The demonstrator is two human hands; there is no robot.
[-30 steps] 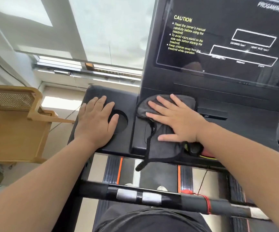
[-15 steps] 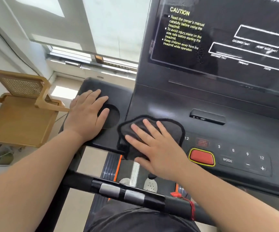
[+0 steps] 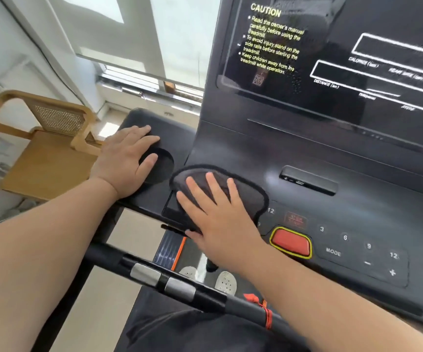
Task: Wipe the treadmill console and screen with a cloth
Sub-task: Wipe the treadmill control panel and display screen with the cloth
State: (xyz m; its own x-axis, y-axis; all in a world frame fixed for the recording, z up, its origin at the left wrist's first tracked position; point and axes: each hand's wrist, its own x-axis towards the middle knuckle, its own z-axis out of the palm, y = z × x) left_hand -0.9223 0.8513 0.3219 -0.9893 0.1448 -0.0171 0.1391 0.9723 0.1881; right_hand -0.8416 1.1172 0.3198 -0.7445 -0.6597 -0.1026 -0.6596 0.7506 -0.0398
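Grey cloth point(image 3: 252, 199) lies on the near-left corner of the console point(image 3: 357, 207) under the right grip point(image 3: 220, 224), flat, spread and clasping nothing; best to press evenly and sweep right, light over the red button point(image 3: 290, 243), while the flat left grip point(image 3: 126, 161) braces to its left.

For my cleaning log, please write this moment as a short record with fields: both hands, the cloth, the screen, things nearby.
left hand: flat on the left tray of the console, thumb at the cup holder
right hand: fingers spread, presses the cloth on the console
cloth: dark, left of the red button
screen: dark, yellow CAUTION text, untouched
nearby: wooden chair at the left
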